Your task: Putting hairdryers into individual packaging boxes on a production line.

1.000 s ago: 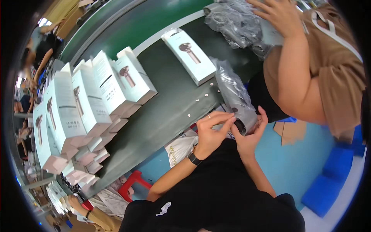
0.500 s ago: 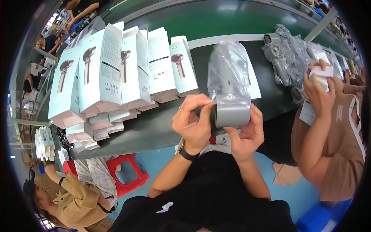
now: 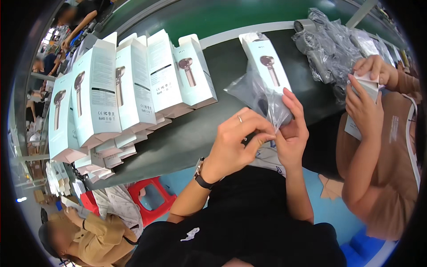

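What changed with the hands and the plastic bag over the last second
Half a second ago both hands held the clear plastic bag spread upright with a grey item showing at its bottom. Now the left hand and right hand have closed together, pinching the bag's lower end, and the bag looks crumpled and leans up to the left. Both hands kept hold throughout. The rows of white boxes stay put on the table.

Clear bagged dryer [image 3: 262, 100] (crumpled, upright)
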Demonstrator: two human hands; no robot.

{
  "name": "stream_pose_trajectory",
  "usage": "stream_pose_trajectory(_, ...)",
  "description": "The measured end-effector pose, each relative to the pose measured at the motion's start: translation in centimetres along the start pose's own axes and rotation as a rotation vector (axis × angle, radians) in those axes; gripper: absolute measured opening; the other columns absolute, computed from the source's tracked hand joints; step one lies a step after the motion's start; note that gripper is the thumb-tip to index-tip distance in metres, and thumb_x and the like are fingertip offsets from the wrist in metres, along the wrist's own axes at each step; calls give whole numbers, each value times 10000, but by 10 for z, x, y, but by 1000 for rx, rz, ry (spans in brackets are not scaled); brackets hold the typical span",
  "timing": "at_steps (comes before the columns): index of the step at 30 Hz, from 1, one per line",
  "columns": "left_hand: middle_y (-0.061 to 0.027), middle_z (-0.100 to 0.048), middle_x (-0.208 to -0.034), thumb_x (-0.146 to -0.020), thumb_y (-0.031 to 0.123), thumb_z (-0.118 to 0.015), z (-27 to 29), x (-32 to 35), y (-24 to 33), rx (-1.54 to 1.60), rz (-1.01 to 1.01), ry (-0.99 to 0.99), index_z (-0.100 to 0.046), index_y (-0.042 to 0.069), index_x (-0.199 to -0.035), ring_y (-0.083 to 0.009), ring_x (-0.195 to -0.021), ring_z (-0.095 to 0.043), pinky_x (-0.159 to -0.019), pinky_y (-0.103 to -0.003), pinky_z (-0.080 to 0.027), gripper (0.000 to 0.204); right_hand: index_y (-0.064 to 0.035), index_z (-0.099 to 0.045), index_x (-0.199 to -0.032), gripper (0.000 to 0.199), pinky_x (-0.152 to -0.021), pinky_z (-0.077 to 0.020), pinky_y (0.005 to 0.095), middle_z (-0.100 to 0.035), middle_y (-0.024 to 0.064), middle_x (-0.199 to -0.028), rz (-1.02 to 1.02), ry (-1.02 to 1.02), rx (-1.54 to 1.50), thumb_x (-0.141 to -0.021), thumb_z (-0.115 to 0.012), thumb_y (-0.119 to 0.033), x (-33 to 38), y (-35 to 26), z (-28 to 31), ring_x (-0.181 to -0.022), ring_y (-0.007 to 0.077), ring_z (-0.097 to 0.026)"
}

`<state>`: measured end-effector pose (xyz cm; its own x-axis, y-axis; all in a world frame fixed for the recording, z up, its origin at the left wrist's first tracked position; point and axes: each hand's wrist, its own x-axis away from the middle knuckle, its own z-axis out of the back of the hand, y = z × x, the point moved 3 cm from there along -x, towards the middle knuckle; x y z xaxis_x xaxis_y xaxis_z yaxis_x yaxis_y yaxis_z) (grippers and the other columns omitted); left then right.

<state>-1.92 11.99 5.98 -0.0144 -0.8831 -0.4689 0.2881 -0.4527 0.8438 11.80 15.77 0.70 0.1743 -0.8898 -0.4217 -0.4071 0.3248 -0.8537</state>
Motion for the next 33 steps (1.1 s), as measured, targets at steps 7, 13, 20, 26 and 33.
stream_pose_trajectory(7,-105,-493,-1238,-815,115,-692,-8,45,-17,933,565,347,-429,8,-1264,-182,-1096,-509,-859,-311,-452,532,11,-602,-1077,417,-936,-497,412,-411,296,-1371,197,113,16,-706,-580,200,17,-14,-3,-1193,358,-519)
stream_pose_trajectory(13,-97,-559,-1138,-829,95,-680,-31,37,-15,1246,808,222,-380,21,-1323,-190,-1080,-549,-912,-344,-457,582,57,-633,-838,99,-782,-542,393,-679,233,-902,441,-113,507,-814,-556,114,17,-29,-14,-901,332,-677)
stream_pose_trajectory(20,-122,-640,-953,-768,-54,-697,-16,45,-30,639,666,171,-521,-13,-1153,-142,-742,-641,-608,-271,-517,426,-28,-292,-1360,853,-954,-372,426,-246,249,-1458,74,212,296,-733,-757,-371,30,-29,-5,-1244,323,-400)
stream_pose_trajectory(26,-220,-603,-878,-697,2,-610,-18,39,-6,-143,244,5,-255,-50,-1377,-362,-767,-631,-662,-445,-486,769,-36,-148,-1412,1052,-1073,-287,402,-317,205,-1426,40,-21,316,-661,-827,-319,17,-30,-40,-1279,300,-378)
stream_pose_trajectory(33,-122,-647,-932,-687,106,-769,74,38,113,-693,-12,-79,-580,36,-1211,-262,-827,-610,-701,-347,-485,561,9,-300,-1337,630,-1050,-293,374,-383,155,-1306,-274,121,157,-821,-645,-97,50,-12,-4,-1202,246,-401)
